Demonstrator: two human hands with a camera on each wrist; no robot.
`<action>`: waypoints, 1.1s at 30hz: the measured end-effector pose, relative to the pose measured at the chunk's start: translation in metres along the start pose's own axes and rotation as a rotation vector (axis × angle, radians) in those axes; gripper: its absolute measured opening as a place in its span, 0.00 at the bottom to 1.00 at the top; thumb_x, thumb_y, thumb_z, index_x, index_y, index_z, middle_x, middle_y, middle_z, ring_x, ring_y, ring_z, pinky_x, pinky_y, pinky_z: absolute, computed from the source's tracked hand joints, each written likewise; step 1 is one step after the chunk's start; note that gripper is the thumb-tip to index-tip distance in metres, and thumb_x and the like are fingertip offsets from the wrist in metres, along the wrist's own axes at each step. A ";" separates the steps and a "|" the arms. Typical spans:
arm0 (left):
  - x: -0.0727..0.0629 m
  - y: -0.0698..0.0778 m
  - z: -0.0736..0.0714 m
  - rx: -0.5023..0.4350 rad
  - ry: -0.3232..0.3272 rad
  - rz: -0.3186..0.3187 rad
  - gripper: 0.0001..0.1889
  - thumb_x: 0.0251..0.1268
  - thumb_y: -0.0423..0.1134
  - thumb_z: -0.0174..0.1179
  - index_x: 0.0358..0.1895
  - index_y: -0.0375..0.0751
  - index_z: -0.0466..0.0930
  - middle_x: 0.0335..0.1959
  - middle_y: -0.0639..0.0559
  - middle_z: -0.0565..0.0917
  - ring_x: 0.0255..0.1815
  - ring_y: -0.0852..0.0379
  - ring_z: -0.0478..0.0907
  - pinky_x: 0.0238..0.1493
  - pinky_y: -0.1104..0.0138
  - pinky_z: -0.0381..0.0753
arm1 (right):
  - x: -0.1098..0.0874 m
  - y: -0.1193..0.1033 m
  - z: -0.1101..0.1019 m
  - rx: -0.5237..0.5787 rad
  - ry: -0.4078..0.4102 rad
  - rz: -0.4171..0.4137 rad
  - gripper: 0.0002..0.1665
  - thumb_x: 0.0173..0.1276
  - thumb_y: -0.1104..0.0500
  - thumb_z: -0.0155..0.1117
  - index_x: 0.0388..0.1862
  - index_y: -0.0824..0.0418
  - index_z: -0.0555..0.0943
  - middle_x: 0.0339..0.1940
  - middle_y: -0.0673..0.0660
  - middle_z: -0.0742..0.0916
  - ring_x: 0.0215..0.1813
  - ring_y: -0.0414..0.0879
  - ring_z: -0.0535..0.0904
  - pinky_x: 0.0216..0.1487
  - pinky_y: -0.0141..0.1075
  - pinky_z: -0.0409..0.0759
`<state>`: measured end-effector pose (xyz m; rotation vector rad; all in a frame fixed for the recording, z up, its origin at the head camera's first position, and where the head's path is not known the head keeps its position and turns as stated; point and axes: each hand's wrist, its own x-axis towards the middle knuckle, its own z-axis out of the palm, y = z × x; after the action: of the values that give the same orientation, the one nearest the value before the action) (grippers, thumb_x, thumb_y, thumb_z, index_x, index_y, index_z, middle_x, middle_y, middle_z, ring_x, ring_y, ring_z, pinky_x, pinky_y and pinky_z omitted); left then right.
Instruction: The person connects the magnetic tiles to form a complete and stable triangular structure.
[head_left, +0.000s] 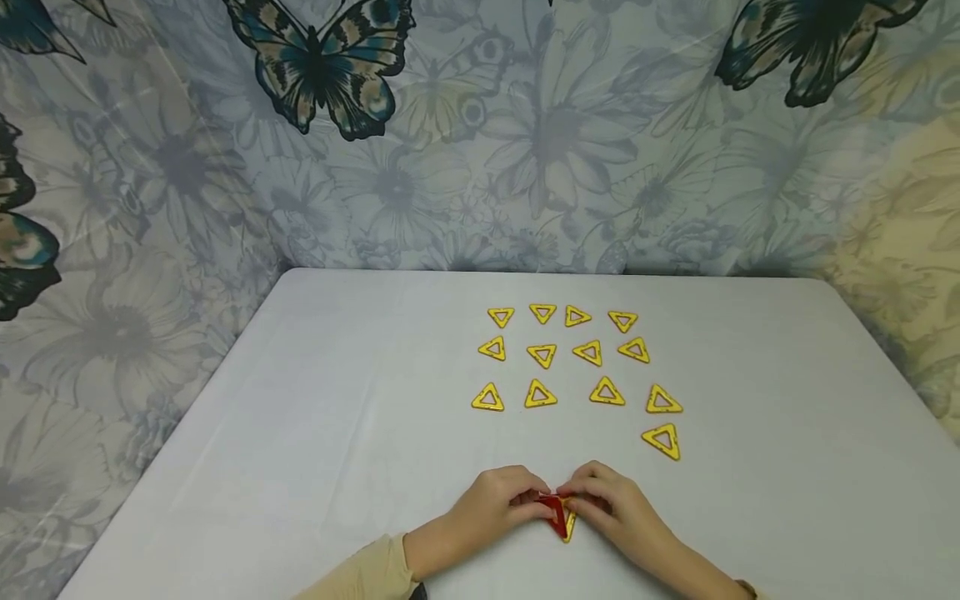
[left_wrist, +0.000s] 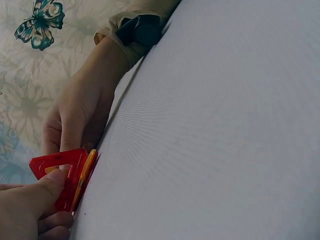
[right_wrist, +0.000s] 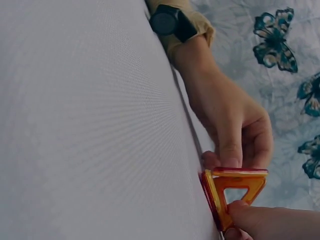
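Near the table's front edge, both hands hold a small joined shape of triangular frame tiles. My left hand (head_left: 498, 500) pinches its red triangle tile (head_left: 557, 514), with the thumb on the outer face in the left wrist view. My right hand (head_left: 618, 508) pinches its yellow-orange triangle tile (right_wrist: 255, 187), thumb at the central opening in the right wrist view. The tiles meet at an angle along their edges, standing tilted. More red shows along the edge by the table, but how many tiles are joined is partly hidden by the fingers.
Several loose yellow triangle tiles lie flat in rough rows beyond the hands, one of them a yellow triangle (head_left: 662, 442) nearest the right hand. The white table (head_left: 337, 400) ends at a back edge against a butterfly-patterned cloth (head_left: 555, 167).
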<state>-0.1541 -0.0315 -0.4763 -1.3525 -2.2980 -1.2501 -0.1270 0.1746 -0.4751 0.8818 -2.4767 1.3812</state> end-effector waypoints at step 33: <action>0.011 0.004 -0.011 -0.245 -0.116 -0.190 0.08 0.43 0.32 0.68 0.28 0.34 0.82 0.23 0.52 0.79 0.21 0.72 0.65 0.20 0.79 0.67 | 0.012 -0.035 -0.010 0.110 0.018 -0.014 0.11 0.44 0.73 0.70 0.21 0.59 0.79 0.18 0.45 0.78 0.21 0.33 0.67 0.19 0.25 0.66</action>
<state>-0.1594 -0.0313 -0.4611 -1.3370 -2.4673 -1.5970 -0.1180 0.1643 -0.4395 0.9020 -2.3964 1.5261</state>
